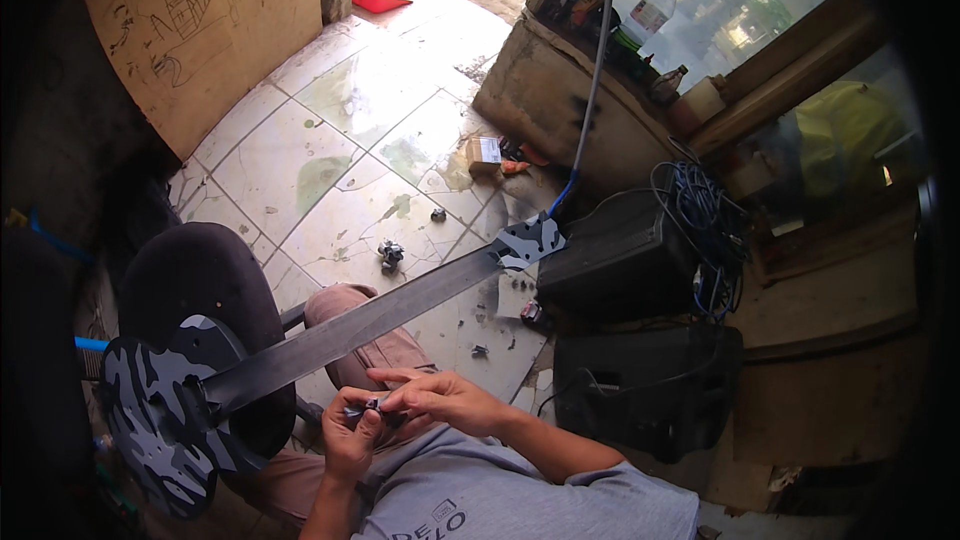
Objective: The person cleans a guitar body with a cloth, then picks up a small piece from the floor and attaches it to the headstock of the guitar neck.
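Observation:
Over my lap my two hands meet at a small dark thing with a pale glint [372, 404], too small to name. My left hand [350, 437] pinches it between thumb and fingers. The fingers of my right hand [450, 403] close in on it from the right, the index finger stretched over the top; whether they grip it is hard to see. Just beyond my hands lies an electric guitar [160, 430] painted in grey and black camouflage. Its body rests on a black chair seat [200, 275]. The greyish neck [365, 325] runs across my knee to the camouflage headstock [530, 242].
Dark crumpled scraps [391, 256] and a small box [484, 154] lie on the stained tile floor [330, 140]. To the right stand black cases [640, 380] and coiled cables [700, 210]. A bottle [655, 12] stands on the window ledge. A drawn-on wooden panel [205, 20] rises at left.

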`<state>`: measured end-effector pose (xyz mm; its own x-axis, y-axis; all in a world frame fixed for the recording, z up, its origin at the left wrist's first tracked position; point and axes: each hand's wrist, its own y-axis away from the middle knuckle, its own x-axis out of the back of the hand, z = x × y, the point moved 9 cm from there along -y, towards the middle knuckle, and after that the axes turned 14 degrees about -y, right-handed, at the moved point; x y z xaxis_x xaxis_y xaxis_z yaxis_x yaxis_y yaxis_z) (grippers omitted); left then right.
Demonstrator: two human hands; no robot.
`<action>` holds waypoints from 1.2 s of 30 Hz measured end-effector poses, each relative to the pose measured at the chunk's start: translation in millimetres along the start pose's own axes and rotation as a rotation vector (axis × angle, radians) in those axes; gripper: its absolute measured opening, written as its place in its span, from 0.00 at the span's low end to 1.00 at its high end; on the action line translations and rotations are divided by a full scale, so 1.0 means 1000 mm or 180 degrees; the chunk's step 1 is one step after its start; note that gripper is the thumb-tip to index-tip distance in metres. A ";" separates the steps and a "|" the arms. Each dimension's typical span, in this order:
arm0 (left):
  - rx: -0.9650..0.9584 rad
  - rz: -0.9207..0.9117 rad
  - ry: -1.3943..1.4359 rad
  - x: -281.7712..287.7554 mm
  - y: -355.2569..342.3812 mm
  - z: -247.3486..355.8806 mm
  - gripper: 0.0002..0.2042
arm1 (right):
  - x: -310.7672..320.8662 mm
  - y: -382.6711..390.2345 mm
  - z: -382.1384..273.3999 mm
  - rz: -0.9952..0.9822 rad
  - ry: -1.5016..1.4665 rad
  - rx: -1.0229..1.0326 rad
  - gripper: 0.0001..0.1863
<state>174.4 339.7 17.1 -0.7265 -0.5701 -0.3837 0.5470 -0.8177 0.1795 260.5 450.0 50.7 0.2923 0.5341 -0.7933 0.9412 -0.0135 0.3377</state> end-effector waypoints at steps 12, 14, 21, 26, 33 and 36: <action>0.0242 -0.0279 0.0546 -0.011 -0.005 0.007 0.13 | -0.005 -0.003 0.008 -0.0300 0.0221 -0.0271 0.23; 0.0220 -0.0275 0.0538 -0.008 -0.005 0.008 0.13 | -0.006 -0.002 0.011 -0.0282 0.0187 -0.0316 0.23; 0.0075 0.0140 0.0059 0.011 -0.004 0.001 0.14 | 0.000 -0.001 0.008 -0.0095 0.0275 -0.0099 0.22; -0.0161 0.0343 0.0001 0.008 0.003 0.018 0.13 | 0.000 -0.002 0.009 -0.0105 0.0299 -0.0023 0.21; -0.0305 0.0699 -0.1190 0.042 0.011 0.031 0.09 | 0.012 0.002 -0.030 -0.0067 0.0565 0.0595 0.32; -0.0987 0.0649 -0.2527 0.020 0.013 0.043 0.14 | -0.010 -0.003 -0.015 -0.0189 0.0109 0.0257 0.45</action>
<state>148.6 314.5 50.9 -0.6140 -0.6841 0.3938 0.7024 -0.7011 -0.1229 252.3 457.3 65.3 0.2308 0.5646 -0.7925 0.9677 -0.0483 0.2474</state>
